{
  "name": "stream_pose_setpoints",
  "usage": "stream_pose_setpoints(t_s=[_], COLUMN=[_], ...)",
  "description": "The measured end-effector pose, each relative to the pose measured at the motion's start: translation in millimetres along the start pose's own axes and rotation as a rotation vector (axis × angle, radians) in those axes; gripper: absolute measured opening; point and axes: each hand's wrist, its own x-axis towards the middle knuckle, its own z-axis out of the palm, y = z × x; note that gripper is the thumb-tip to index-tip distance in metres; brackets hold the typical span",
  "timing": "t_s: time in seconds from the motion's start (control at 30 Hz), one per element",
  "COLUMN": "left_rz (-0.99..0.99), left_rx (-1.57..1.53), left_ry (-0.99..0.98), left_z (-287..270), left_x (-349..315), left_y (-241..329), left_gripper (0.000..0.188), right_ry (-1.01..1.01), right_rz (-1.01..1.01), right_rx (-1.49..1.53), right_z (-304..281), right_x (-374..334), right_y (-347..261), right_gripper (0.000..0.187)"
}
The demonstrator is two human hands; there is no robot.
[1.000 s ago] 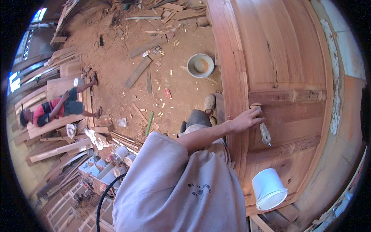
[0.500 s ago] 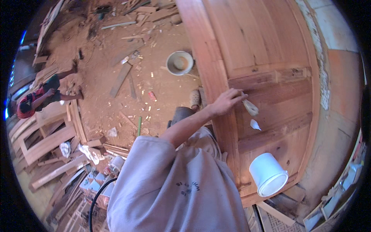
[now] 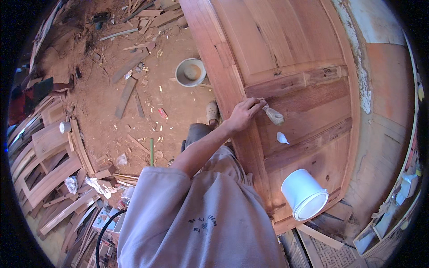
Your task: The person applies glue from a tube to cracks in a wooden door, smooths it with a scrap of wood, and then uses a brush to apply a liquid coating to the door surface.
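Observation:
My left hand [image 3: 245,115] reaches across the near rail of a reddish-brown panelled wooden door [image 3: 295,40]. Its fingertips are pinched on the narrow neck of a small, cloudy plastic bag [image 3: 274,115], whose fuller end lies over the recessed middle panel. Just below the bag is a white, drop-shaped thing [image 3: 282,138], apart from my fingers; what it is made of is unclear. Lower on the door a white plastic bucket [image 3: 304,194] lies tilted, its round end facing me. My right hand does not show.
A grey basin [image 3: 191,73] stands on the dirt floor beyond my foot, among wood offcuts and a red wrapper [image 3: 162,113]. Stacked timber and frames [image 3: 53,138] fill the left. Another person [image 3: 31,98] is at the left edge. A black cable [image 3: 103,232] runs beside my shirt.
The view has shifted, so the door and basin sit further left. My left hand keeps its pinch on the bag. The person at the left has moved toward the picture's rim.

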Motion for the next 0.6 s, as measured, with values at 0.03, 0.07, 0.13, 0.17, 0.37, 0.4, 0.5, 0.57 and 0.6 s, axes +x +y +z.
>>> stream_pose_setpoints(t_s=[0.03, 0.07, 0.13, 0.17, 0.37, 0.4, 0.5, 0.57, 0.6], left_rz=[0.002, -0.021, -0.04, -0.066, -0.118, -0.136, -0.16, -0.136, -0.138], left_rx=[-0.004, -0.009, -0.019, -0.026, -0.052, -0.024, 0.007, 0.014, 0.017], left_ry=[0.0, -0.03, -0.059, -0.026, -0.106, -0.122, -0.15, -0.144, -0.143], left_z=[0.2, 0.3, 2.9, 4.1, -9.3, -5.1, -5.7, -1.4, -4.3], left_x=[2.9, 6.1, 8.5, 7.0, 2.6, -0.4, -0.7, -2.0, -1.8], left_y=[2.1, 4.5, 6.4, 6.0, 8.0, 5.5, 6.3, 0.4, 0.3], left_gripper=[0.043, 0.045, 0.046, 0.048, 0.05, 0.05, 0.05, 0.049, 0.049], right_ry=[-0.006, -0.01, -0.022, -0.027, -0.056, -0.06, -0.069, -0.06, -0.045], right_rz=[0.004, 0.008, 0.015, 0.014, 0.043, 0.05, 0.067, 0.078, 0.072], right_rx=[0.004, 0.014, 0.034, 0.039, 0.108, 0.121, 0.168, 0.212, 0.25], right_z=[-0.6, -1.6, -4.6, -6.1, -16.4, -19.3, -30.2, -40.4, -48.1], right_x=[-2.5, -5.8, -11.8, -14.2, -25.0, -27.3, -29.2, -25.7, -18.8], right_y=[-2.2, -4.3, -8.6, -10.9, -28.7, -32.3, -48.8, -65.5, -74.3], right_gripper=[0.029, 0.029, 0.029, 0.029, 0.028, 0.028, 0.028, 0.028, 0.027])
